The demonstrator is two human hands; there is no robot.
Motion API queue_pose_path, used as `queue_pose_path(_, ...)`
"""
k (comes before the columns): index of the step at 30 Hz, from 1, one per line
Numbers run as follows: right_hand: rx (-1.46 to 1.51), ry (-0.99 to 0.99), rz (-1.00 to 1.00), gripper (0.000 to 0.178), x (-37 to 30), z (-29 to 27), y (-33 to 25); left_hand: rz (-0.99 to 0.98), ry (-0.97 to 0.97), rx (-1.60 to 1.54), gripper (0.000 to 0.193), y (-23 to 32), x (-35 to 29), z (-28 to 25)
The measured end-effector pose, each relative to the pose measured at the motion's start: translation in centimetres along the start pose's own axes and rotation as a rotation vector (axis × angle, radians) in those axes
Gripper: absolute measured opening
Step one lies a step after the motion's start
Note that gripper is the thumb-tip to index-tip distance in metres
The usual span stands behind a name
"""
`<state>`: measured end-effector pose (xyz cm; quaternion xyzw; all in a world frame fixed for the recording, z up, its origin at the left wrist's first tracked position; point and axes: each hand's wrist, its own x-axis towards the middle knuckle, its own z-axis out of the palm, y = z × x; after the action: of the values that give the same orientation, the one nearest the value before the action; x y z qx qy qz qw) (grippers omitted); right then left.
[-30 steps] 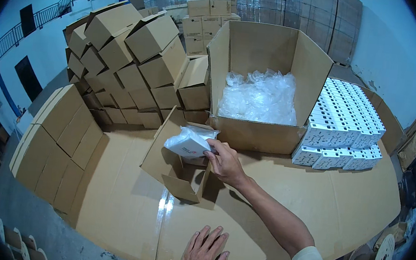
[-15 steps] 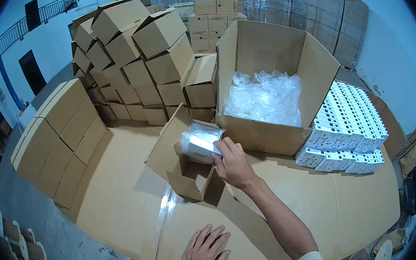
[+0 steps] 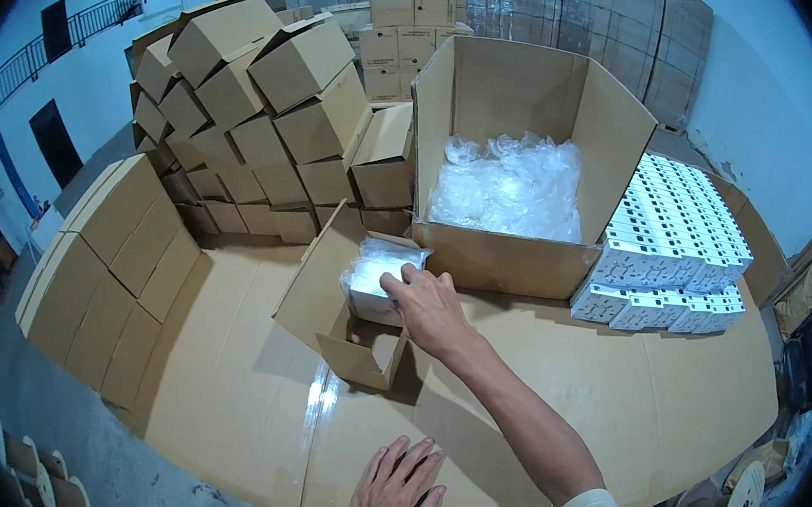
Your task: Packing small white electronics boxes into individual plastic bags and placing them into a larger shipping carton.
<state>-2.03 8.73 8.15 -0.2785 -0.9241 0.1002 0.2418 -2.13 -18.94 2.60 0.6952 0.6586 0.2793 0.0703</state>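
Lying long side crosswise in the carton, the white pack touches the half-curled right grip, hold unclear.

And here's the white block, box-shaped and smooth-faced, clear plastic crinkled over its top and left side. It sits at the far end of the small brown carton, pale front face toward us, the right hand's fingers right up against it. The carton stands open on the table, left flap leaning outward, near flap folded down, space showing inside in front of the block.
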Motion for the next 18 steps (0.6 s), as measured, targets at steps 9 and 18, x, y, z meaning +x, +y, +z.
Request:
queue_pose_path(9, -0.126, 0.018, -0.035, 0.018, 1.1, 1.2, 0.7, -0.004, -0.086, 0.031, 0.055, -0.5, 0.5, -0.1)
queue_pose_path(18, -0.035, -0.131, -0.012, 0.037, -0.7, -2.1, 1.0, -0.02, -0.191, 0.113, 0.06, -0.3, 1.7, 0.7)
